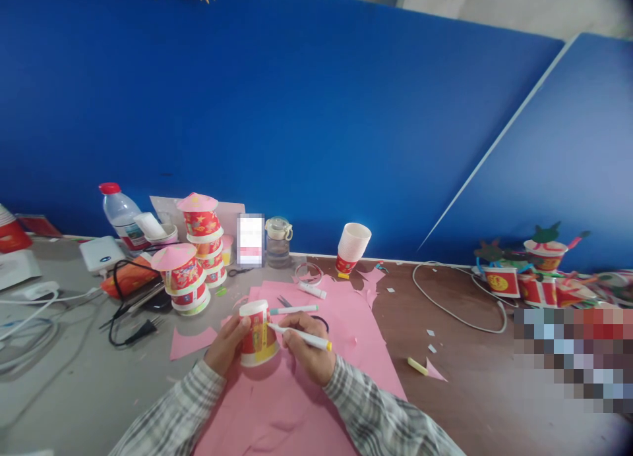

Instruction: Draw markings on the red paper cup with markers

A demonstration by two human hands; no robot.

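My left hand (228, 344) is closed on a red paper cup (256, 337), which stands upside down with its white base up and a yellow patch low on its side. Pinched in my right hand (309, 350) is a white marker (311, 339) with a yellow end, its tip against the cup's printed side. Both hands are over pink paper (316, 403). Beyond the right hand lie a green-ended marker (295, 309) and scissors (283, 302), their handles partly hidden. A white glue tube or marker (312, 290) rests farther back.
Stacked cups with pink paper roofs (200, 228) stand at the left, near a bottle (121, 212) and black cables (131, 334). A glass jar (278, 245) and nested paper cups (353, 245) are at the back. Decorated cups (539, 288) crowd the right, beside a white cable (455, 317).
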